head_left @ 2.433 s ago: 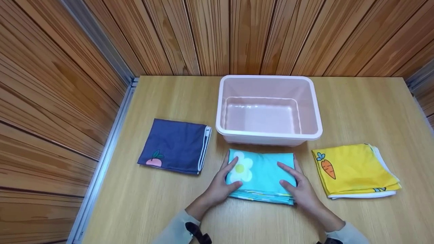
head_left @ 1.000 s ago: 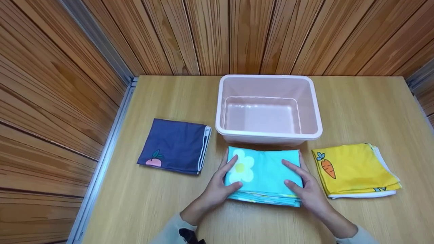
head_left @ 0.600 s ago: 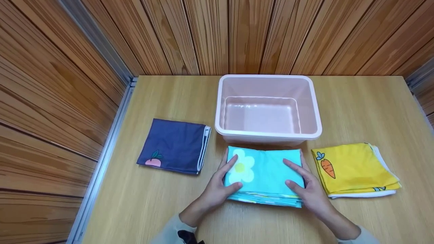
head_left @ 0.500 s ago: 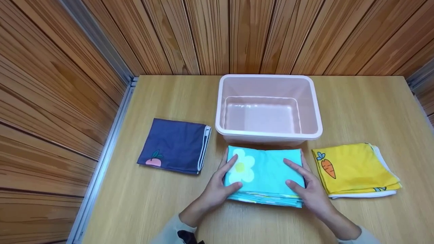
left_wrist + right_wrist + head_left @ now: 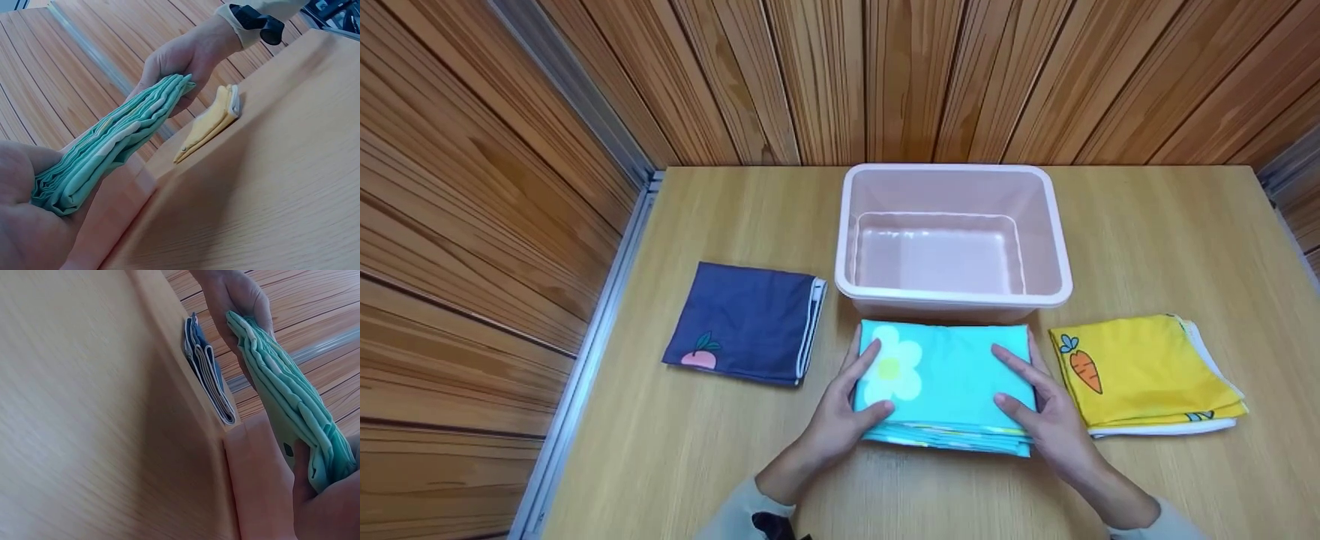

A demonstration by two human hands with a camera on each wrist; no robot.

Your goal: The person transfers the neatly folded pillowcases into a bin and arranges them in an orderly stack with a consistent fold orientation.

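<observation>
1 left hand (image 5: 837, 417) and 1 right hand (image 5: 1056, 421) clamp fingers on 1 turquoise cloth (image 5: 949, 375), lower centre; 1 tub (image 5: 952, 297) sits upper centre, 1 navy cloth (image 5: 748, 321) left, 1 yellow cloth (image 5: 1155, 371) right.

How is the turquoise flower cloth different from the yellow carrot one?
The turquoise cloth has a big pale flower; the yellow cloth has an orange carrot. The left hand and right hand hold the turquoise cloth up off the table, while the yellow cloth lies on it. Both are folded.
</observation>
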